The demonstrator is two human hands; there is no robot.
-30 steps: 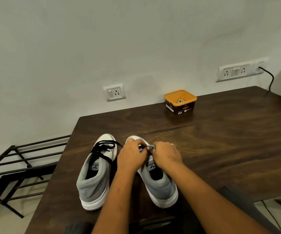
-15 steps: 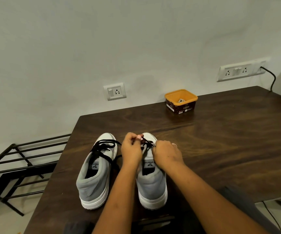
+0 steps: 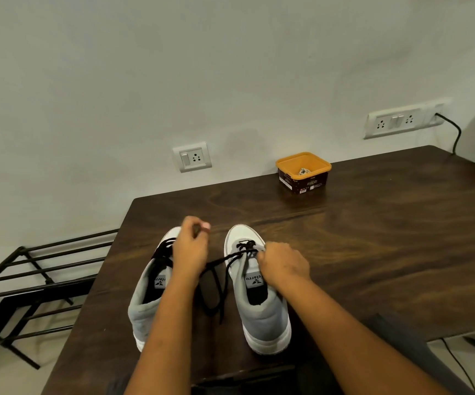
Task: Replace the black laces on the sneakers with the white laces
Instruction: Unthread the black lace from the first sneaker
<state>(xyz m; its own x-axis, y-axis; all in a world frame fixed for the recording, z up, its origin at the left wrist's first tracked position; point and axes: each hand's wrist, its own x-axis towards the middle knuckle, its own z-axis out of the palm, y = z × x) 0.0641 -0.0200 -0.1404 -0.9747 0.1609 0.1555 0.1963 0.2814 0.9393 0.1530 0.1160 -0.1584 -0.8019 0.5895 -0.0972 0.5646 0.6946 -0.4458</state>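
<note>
At the table's (image 3: 373,252) near edge, the right grip (image 3: 283,265) is curled on the black lace (image 3: 222,260) at the right sneaker's (image 3: 262,317) eyelets. The left grip (image 3: 190,252), above the left sneaker (image 3: 145,309), pinches its loose strand. White laces (image 3: 304,171) lie in an orange tub (image 3: 284,166) by the far edge.

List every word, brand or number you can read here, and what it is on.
Right sneaker tongue label: looks like "elarro", blurred, unsure.
Left sneaker tongue label: same mark, partly hidden, unreadable.
Orange-rimmed tub: side print too small to read.
</note>
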